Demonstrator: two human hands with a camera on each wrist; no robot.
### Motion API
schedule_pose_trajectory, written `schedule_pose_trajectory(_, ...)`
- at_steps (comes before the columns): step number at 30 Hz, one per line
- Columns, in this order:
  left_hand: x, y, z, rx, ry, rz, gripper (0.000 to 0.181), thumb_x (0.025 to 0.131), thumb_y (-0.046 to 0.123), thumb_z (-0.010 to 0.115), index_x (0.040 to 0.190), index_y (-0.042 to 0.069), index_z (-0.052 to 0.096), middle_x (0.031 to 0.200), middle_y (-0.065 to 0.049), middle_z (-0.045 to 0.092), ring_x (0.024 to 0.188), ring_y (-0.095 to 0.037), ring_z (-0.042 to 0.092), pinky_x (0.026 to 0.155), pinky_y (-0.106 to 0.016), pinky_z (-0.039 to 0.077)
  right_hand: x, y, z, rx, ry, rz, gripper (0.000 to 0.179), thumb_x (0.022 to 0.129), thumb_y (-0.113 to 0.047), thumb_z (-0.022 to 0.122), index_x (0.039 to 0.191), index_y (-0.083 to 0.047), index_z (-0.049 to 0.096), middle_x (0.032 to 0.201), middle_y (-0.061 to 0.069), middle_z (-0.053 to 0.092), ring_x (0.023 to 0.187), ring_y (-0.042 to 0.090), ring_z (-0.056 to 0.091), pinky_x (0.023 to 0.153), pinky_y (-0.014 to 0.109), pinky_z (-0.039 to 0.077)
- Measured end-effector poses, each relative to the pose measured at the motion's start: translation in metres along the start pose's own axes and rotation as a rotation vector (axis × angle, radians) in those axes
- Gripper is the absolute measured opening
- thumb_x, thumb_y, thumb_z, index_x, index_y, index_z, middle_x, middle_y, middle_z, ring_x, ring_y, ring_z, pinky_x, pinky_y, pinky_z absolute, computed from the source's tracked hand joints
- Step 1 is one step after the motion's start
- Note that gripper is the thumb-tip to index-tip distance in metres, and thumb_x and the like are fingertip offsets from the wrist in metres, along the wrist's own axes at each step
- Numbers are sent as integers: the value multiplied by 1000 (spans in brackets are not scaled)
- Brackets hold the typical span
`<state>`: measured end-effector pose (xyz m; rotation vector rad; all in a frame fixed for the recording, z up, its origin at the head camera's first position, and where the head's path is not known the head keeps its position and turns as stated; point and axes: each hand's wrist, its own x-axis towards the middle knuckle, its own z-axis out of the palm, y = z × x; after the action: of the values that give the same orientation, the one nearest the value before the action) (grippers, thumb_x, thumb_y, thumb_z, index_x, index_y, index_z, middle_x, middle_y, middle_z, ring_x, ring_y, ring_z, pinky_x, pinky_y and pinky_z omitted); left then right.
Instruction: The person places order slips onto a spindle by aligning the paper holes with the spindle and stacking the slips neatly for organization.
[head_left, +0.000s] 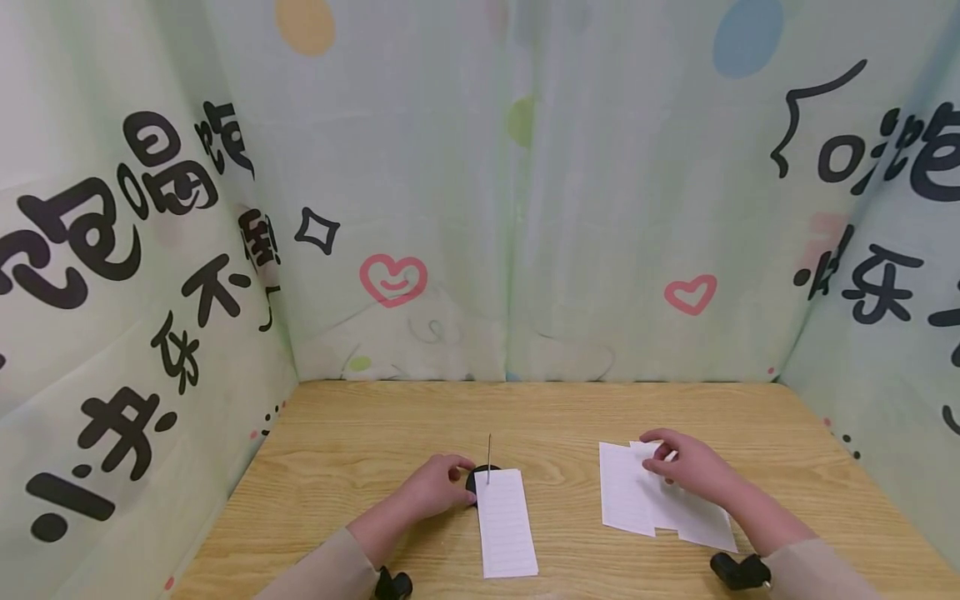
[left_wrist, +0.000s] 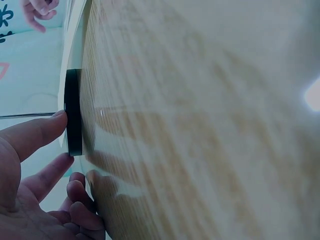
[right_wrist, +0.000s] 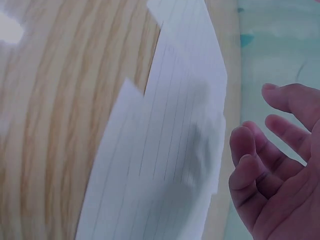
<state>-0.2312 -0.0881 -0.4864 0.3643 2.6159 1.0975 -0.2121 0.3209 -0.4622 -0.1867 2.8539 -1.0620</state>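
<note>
A receipt spike with a round black base [left_wrist: 74, 120] and a thin upright needle [head_left: 490, 450] stands on the table. My left hand [head_left: 441, 486] holds the base at its left edge, thumb and index finger on its rim. A lined paper slip [head_left: 508, 529] lies on the base with the needle through its top end; whether there is more than one slip there I cannot tell. To the right, several overlapping lined paper slips [head_left: 624, 492] are spread out. My right hand [head_left: 693, 467] hovers over them, fingers loosely bent, holding nothing; the right wrist view shows its shadow on the slips [right_wrist: 175, 125].
The wood-grain table [head_left: 375, 425] is enclosed by printed curtains [head_left: 450, 208] at the back and both sides. Black wrist devices sit at the left sleeve [head_left: 322, 567] and the right sleeve [head_left: 813, 571].
</note>
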Motion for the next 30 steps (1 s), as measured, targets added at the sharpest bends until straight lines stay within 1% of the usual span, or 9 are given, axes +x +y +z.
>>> schedule_pose_trajectory(8,2,-3,2,-4,-4,-20,43,84,19,80,124,14,66,114,-10,59,105,-28,56,91,-49,46,-4,19,-18,-46,11,70,52,91,-23,72,132,3,53,91,6,58,71,19,56,59,32,44)
schedule_pose_trajectory(15,1,-2,1,5,-1,12,43,83,17,81,122,12,66,111,-10,59,102,-28,56,89,-49,46,-7,20,-26,-59,2,79,54,92,-24,71,133,5,51,94,8,59,72,20,56,62,34,44)
schedule_pose_trajectory(20,1,-2,0,-1,-4,11,43,82,17,82,122,12,66,111,-11,60,102,-28,56,89,-49,46,-4,19,-26,-104,-11,96,57,91,-28,72,133,5,52,96,9,57,74,21,53,63,35,41)
schedule_pose_trajectory(26,1,-1,0,-1,-8,-3,44,82,18,82,123,12,66,112,-11,60,103,-29,56,91,-50,46,5,29,-21,-187,-14,83,60,87,-30,76,131,7,55,90,8,53,80,24,48,66,36,38)
schedule_pose_trajectory(30,0,-1,-1,3,-8,2,44,82,18,82,123,12,66,112,-11,60,104,-29,57,91,-50,46,9,36,-18,-222,-25,96,64,86,-32,77,131,7,56,88,8,50,81,24,47,67,36,37)
